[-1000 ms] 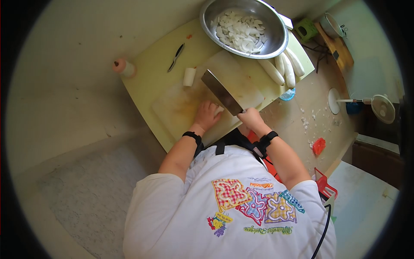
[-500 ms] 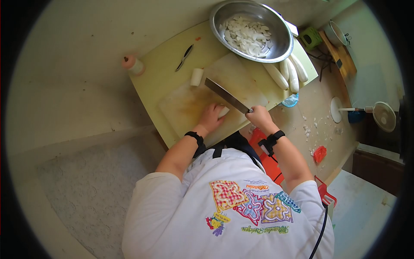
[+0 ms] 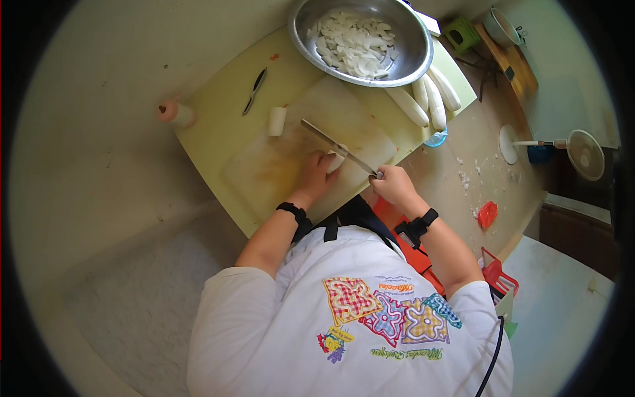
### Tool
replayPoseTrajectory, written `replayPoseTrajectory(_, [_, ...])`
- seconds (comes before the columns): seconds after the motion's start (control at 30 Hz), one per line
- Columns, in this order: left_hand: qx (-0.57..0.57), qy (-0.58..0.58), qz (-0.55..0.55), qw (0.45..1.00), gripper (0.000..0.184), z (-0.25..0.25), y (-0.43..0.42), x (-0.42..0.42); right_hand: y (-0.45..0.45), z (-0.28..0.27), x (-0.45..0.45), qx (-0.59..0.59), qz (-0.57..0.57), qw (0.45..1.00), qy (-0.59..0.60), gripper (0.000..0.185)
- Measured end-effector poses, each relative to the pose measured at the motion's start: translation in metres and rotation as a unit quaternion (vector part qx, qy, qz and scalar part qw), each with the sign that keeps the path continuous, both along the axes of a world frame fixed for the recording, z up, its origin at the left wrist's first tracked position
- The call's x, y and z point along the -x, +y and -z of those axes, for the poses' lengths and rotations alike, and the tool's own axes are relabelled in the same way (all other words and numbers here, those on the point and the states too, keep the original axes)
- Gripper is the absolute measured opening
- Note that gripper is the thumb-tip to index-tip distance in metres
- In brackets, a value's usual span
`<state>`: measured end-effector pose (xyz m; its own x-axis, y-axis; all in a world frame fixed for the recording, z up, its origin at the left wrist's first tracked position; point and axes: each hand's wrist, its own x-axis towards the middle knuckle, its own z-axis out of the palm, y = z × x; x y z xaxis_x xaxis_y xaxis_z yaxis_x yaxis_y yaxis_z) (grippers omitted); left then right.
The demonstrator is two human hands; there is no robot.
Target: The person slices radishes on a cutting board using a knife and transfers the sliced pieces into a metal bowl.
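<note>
My left hand [image 3: 315,177] is closed on a short peeled white vegetable piece [image 3: 335,163], pressing it to the whitish cutting board [image 3: 264,162]. My right hand [image 3: 395,186] is wrapped round the handle of a cleaver [image 3: 331,142]. Its blade is seen nearly edge-on, crossing the vegetable piece close to my left fingers; I cannot tell how deep it sits. Another white vegetable chunk [image 3: 277,122] lies on the board's far left part. Beyond the board, a large steel bowl [image 3: 297,33] holds many white slices.
Several long peeled white vegetables [image 3: 433,99] lie right of the bowl. A peeler [image 3: 254,91] rests on the yellow-green table [image 3: 211,135], with a pink-topped bottle [image 3: 175,113] at its left edge. White scraps and a red bag [image 3: 487,215] are on the floor, near a fan [image 3: 585,155].
The cleaver has turned from showing its flat side to nearly edge-on, and now crosses the vegetable piece. My head view has shifted, so the table appears further left.
</note>
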<state>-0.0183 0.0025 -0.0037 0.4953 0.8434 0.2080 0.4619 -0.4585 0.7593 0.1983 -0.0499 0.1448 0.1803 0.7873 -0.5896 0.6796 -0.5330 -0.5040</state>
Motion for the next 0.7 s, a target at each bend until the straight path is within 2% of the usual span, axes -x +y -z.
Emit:
replayPoseTrajectory(0.1, [-0.017, -0.005, 0.003, 1.0, 0.044, 0.002, 0.001, 0.001, -0.003, 0.007, 0.0, -0.05, -0.04, 0.997, -0.031, 0.028])
replayPoseTrajectory(0.27, [-0.079, 0.0, -0.009, 0.997, 0.04, 0.002, 0.002, 0.001, -0.002, 0.008, -0.001, -0.038, -0.042, 0.998, -0.024, 0.028])
replayPoseTrajectory(0.7, [-0.106, 0.028, -0.031, 0.993, 0.04, -0.003, 0.001, 0.0, 0.02, 0.0, 0.0, 0.041, -0.11, 0.992, -0.038, 0.027])
